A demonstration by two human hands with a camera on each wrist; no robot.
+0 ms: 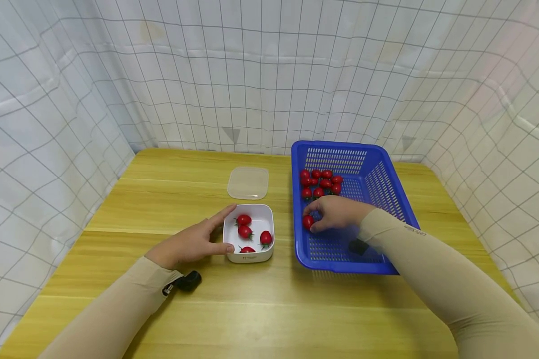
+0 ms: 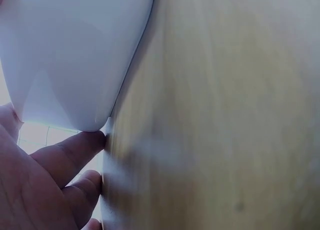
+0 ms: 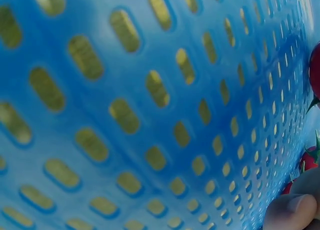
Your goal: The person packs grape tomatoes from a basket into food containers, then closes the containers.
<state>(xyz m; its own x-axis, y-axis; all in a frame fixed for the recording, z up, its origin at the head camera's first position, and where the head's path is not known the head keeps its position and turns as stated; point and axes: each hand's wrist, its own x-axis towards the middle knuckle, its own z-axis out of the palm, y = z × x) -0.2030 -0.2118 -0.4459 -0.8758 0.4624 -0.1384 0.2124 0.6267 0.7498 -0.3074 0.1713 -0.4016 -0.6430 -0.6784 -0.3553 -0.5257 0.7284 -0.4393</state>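
Reaching into the blue basket, the right hand pinched one cherry tomato near the basket's left wall, its grip closed on the fruit. More tomatoes lay clustered in the basket's far left corner. The white container stood just left of the basket on the worktop, holding four tomatoes; the left hand steadied it, fingers straight against its wall. The lid lay behind the container. Judged step: pickup. The next move would call for lifting over the basket wall.
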